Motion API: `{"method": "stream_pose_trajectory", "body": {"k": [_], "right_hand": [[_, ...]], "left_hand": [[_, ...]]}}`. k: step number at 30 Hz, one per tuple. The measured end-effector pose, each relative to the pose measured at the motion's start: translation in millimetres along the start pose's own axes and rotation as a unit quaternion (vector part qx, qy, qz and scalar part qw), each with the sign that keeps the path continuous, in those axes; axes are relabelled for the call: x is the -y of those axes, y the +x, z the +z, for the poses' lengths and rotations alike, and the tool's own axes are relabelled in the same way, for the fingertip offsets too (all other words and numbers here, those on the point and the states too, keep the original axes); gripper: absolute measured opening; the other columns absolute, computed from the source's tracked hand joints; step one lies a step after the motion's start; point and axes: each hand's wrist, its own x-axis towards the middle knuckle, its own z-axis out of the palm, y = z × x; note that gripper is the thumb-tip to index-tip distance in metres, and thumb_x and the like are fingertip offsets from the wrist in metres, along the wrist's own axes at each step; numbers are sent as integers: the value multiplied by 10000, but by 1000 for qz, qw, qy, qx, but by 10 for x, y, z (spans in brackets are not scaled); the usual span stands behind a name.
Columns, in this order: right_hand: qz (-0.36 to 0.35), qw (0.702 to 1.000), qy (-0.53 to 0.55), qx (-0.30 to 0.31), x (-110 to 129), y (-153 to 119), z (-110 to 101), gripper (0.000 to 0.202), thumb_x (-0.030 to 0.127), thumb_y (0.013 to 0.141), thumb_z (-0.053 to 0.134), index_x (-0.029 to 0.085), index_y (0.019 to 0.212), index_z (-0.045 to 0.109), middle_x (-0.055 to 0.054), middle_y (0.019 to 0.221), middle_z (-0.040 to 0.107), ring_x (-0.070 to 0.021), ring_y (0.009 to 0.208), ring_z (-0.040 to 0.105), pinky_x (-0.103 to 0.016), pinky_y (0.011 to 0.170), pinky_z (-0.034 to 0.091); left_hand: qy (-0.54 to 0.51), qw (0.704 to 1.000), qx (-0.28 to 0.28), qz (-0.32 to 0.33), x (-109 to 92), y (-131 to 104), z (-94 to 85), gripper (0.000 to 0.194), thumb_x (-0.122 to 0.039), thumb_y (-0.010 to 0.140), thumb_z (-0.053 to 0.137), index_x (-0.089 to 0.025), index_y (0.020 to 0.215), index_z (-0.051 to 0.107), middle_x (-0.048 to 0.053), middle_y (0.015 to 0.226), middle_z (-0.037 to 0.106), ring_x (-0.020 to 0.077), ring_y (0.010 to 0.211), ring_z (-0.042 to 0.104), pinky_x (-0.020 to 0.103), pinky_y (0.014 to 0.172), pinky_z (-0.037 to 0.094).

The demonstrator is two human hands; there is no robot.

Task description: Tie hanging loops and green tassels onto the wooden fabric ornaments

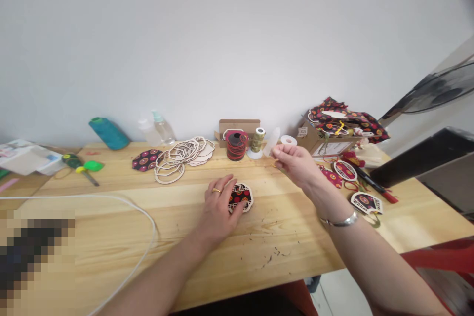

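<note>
A small wooden-framed ornament [240, 197] with black, red and orange patterned fabric lies flat on the table. My left hand [220, 202] rests over its left side, thumb on the near edge and fingers on the far edge, gripping it against the wood. Further right, my right hand [292, 163] is raised above the table, thumb and forefinger pinched together. A thin yellowish strand [274, 163] shows just under those fingertips; its ends cannot be made out. Behind the hands stand a spool of dark red cord [236, 147] and a spool of gold thread [258, 140].
Cut wooden frames [181, 155] lie in a pile at left, beside a teal thread cone [109, 133] and a screwdriver [79, 168]. A fabric-filled cardboard box [324, 140], finished ornaments [366, 203] and a black cylinder [422, 158] stand right. A white cable [150, 222] crosses the left side.
</note>
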Motion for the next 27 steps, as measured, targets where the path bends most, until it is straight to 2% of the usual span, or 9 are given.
{"method": "stream_pose_trajectory", "body": {"k": [3, 6, 9, 14, 17, 19, 22, 24, 27], "right_hand": [[8, 996, 85, 26, 217, 155, 13, 178, 292, 689, 688, 130, 680, 614, -15, 635, 584, -64, 505, 425, -192, 422, 282], [16, 992, 125, 18, 446, 348, 43, 136, 199, 785, 602, 136, 667, 578, -50, 736, 639, -80, 582, 530, -193, 470, 381], [16, 991, 135, 0, 683, 557, 80, 192, 126, 856, 507, 147, 667, 534, -7, 662, 597, -60, 579, 545, -177, 525, 435], [-63, 989, 131, -15, 1066, 879, 72, 215, 117, 875, 505, 147, 662, 492, 47, 606, 529, -17, 519, 506, -134, 525, 440], [-118, 986, 116, -35, 1315, 972, 32, 239, 125, 896, 466, 140, 660, 496, 65, 594, 521, 3, 530, 514, -117, 547, 440], [-148, 984, 89, -51, 1503, 964, 9, 269, 140, 895, 450, 130, 630, 493, 72, 598, 534, 12, 598, 557, -98, 561, 422], [-171, 983, 48, -54, 1805, 849, -17, 394, 170, 887, 360, 91, 510, 438, 65, 668, 599, 10, 827, 603, -82, 562, 355], [-212, 976, 29, -39, 1992, 719, -35, 472, 186, 879, 281, 66, 429, 355, 59, 776, 658, -31, 991, 568, -106, 547, 332], [-273, 961, 32, -16, 2193, 472, -57, 462, 202, 846, 244, 65, 409, 305, 88, 689, 644, -64, 1034, 522, -170, 539, 322]], "left_hand": [[-13, 1000, 1, -3, 8, 6, 0, 407, -297, 829, 534, -147, 1204, 488, 149, 1247, 506, 295, 1145, 433, 492, 984, 362], [-22, 1000, 0, -5, 21, 5, 6, 407, -296, 823, 541, -162, 1204, 495, 142, 1242, 509, 301, 1146, 437, 503, 979, 365], [-26, 1000, 3, -10, 31, -3, 16, 410, -291, 817, 543, -169, 1206, 498, 137, 1238, 514, 302, 1142, 441, 506, 974, 369], [-27, 1000, 10, -13, 44, -14, 22, 421, -290, 815, 542, -172, 1217, 494, 134, 1235, 521, 301, 1143, 437, 507, 971, 370], [-25, 1000, 10, -12, 55, -17, 27, 426, -290, 806, 551, -168, 1211, 501, 131, 1234, 525, 298, 1151, 433, 499, 972, 371], [-23, 1000, 7, -8, 65, -21, 38, 431, -287, 795, 563, -159, 1203, 508, 135, 1231, 530, 298, 1154, 431, 492, 971, 374], [-19, 1000, 7, -5, 83, -30, 59, 434, -280, 788, 569, -165, 1203, 507, 136, 1232, 534, 299, 1150, 436, 494, 964, 379], [-19, 1000, 6, -4, 89, -33, 68, 434, -276, 786, 569, -179, 1204, 507, 131, 1234, 534, 300, 1149, 442, 497, 960, 381], [-19, 1000, 1, -4, 81, -28, 68, 432, -269, 782, 570, -167, 1198, 515, 136, 1231, 535, 299, 1146, 447, 488, 964, 382]]}}
